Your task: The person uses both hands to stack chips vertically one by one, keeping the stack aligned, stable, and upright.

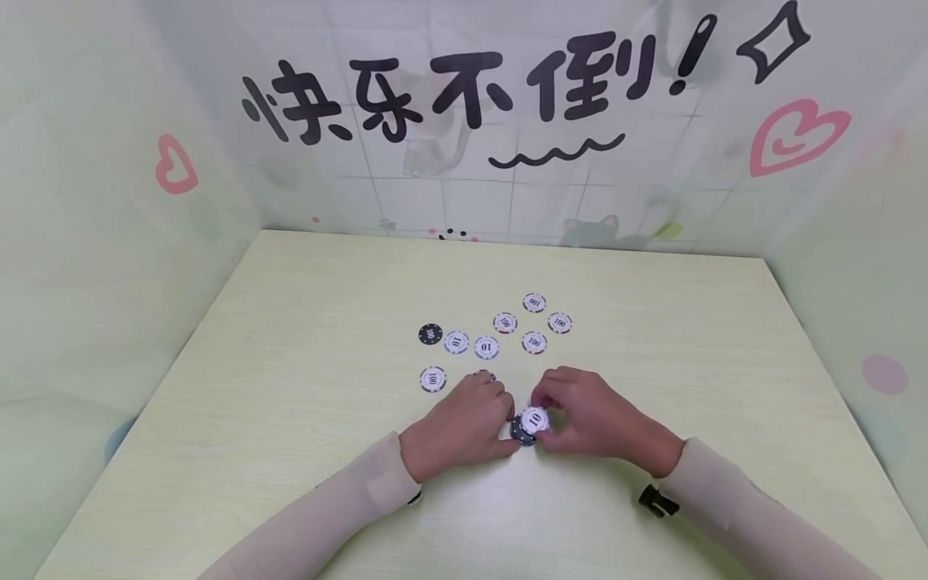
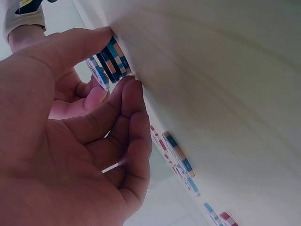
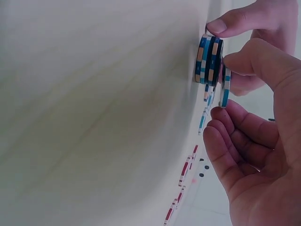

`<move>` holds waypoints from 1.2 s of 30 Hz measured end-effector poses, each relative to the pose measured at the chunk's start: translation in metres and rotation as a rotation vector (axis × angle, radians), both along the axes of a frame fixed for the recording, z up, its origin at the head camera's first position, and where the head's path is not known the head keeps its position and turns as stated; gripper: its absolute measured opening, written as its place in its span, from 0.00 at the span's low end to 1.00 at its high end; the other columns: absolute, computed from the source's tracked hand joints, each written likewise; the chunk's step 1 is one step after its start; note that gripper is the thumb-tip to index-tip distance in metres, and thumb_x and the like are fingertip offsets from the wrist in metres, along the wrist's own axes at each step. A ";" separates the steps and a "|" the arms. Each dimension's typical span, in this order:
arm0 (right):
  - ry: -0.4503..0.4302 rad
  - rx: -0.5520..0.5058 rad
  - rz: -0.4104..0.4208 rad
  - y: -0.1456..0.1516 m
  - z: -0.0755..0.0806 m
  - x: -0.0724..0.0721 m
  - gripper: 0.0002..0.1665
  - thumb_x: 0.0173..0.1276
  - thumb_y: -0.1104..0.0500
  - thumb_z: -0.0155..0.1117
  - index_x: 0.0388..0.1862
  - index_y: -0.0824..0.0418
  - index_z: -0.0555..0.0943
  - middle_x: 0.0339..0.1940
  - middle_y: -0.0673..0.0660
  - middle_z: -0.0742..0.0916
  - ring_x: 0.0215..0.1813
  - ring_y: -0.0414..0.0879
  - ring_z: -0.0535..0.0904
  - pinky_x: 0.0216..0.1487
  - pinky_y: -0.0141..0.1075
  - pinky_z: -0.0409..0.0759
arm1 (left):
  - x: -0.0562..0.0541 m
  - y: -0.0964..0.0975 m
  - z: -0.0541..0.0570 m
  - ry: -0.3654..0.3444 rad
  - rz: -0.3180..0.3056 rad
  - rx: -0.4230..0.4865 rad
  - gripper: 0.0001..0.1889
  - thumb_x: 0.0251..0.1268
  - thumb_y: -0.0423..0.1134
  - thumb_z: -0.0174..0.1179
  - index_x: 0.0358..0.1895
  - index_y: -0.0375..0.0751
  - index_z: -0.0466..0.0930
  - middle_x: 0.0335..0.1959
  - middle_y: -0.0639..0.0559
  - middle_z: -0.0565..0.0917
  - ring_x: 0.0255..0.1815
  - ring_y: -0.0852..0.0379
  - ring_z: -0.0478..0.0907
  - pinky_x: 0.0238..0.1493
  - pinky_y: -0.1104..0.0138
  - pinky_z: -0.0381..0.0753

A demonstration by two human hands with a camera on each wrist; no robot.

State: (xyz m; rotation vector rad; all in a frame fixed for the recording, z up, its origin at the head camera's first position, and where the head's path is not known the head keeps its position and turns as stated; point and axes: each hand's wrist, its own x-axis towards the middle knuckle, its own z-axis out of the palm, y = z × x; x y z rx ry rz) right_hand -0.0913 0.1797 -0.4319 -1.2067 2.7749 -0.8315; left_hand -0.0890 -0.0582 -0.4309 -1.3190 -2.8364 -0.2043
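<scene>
My right hand [image 1: 594,417] pinches a white poker chip [image 1: 535,421] marked 10 between thumb and fingers. The chip is held over a short stack of poker chips [image 1: 519,433] with a dark chip on top. In the right wrist view the white chip [image 3: 225,87] tilts slightly away from the stack [image 3: 205,61], its upper edge close to the top chip. My left hand [image 1: 470,419] grips the stack from the left side. The left wrist view has its thumb and index fingertip at opposite edges of the stack [image 2: 117,56], near the tabletop.
Beyond the hands lie a black 100 chip [image 1: 431,334], two white 10 chips [image 1: 486,347] and several white 100 chips [image 1: 534,343] with red edges. Another chip [image 1: 490,376] is partly hidden behind the left hand. Printed curtains [image 1: 449,201] enclose the pale table [image 1: 290,338].
</scene>
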 end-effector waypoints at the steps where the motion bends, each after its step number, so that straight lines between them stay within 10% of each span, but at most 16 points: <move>1: 0.000 -0.003 0.004 -0.001 0.000 0.000 0.15 0.55 0.58 0.82 0.40 0.58 0.87 0.36 0.44 0.85 0.37 0.38 0.77 0.39 0.33 0.80 | 0.000 0.000 0.000 0.001 0.001 0.001 0.18 0.64 0.57 0.79 0.36 0.45 0.90 0.25 0.60 0.77 0.32 0.58 0.69 0.39 0.66 0.70; 36: -0.009 -0.004 0.046 -0.009 -0.002 0.001 0.14 0.57 0.58 0.83 0.40 0.56 0.88 0.34 0.42 0.83 0.37 0.35 0.74 0.37 0.31 0.77 | 0.000 0.001 0.003 -0.037 0.018 -0.010 0.16 0.65 0.55 0.78 0.34 0.47 0.88 0.27 0.60 0.78 0.34 0.58 0.70 0.41 0.65 0.71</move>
